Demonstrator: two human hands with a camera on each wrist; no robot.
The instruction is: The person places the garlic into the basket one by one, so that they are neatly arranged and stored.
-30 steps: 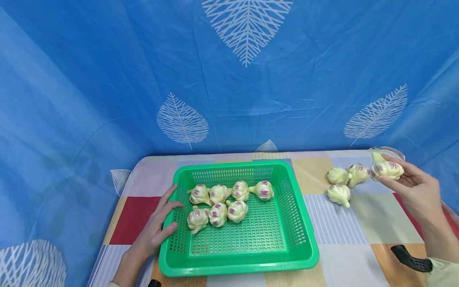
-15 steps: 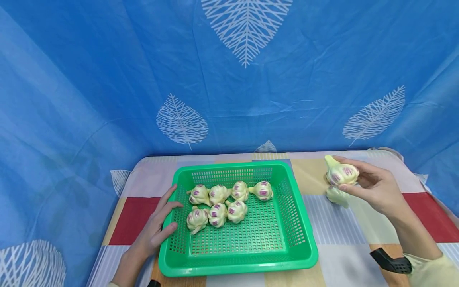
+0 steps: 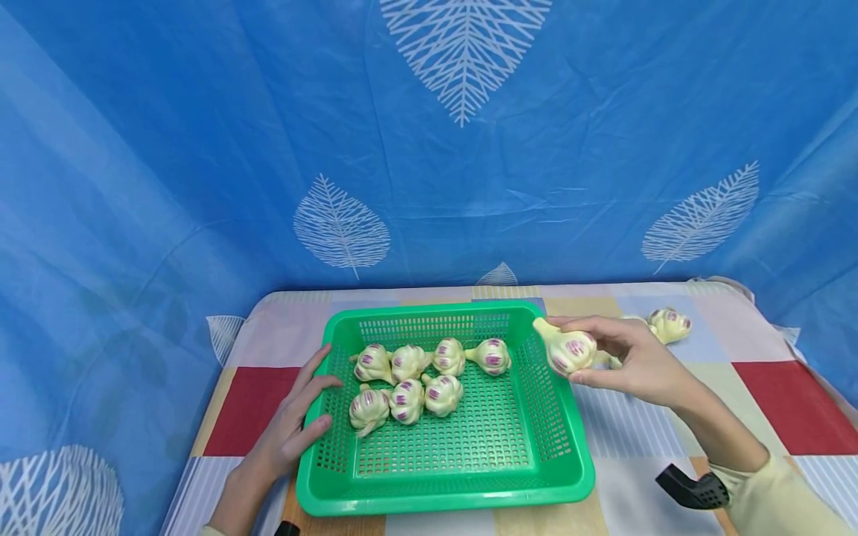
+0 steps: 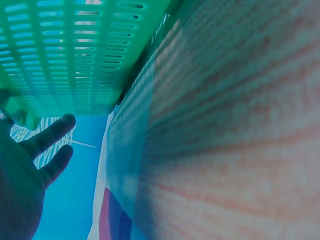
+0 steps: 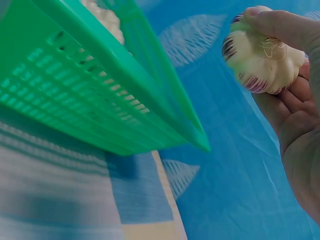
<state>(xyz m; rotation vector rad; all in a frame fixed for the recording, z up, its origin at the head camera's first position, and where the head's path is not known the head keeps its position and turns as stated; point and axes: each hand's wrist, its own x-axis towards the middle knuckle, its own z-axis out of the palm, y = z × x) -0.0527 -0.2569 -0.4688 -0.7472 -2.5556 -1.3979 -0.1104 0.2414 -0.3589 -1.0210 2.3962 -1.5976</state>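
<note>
My right hand point(image 3: 633, 361) pinches a garlic bulb point(image 3: 568, 350) between thumb and fingers, its stem pointing up and left. In the head view the bulb overlaps the right rim of the green plastic basket point(image 3: 445, 500). The right wrist view shows the root end of that bulb point(image 5: 267, 60) beside the basket's wall point(image 5: 90, 95). Several purple-streaked garlic bulbs point(image 3: 407, 402) lie in two rows in the basket's back left part. My left hand point(image 3: 291, 420) rests with fingers spread along the basket's left rim; in the left wrist view its fingers point(image 4: 50, 135) extend near the perforated wall.
Right of the basket, another garlic bulb point(image 3: 669, 325) lies on the patchwork tablecloth point(image 3: 643, 476); more bulbs beside it are partly hidden behind my right hand. A blue curtain with white leaf prints point(image 3: 462, 186) hangs along the table's back edge.
My right hand has carried the garlic bulb leftward from the table's right side, past the loose bulbs, to the basket's right rim. My left hand and the basket have stayed put.
</note>
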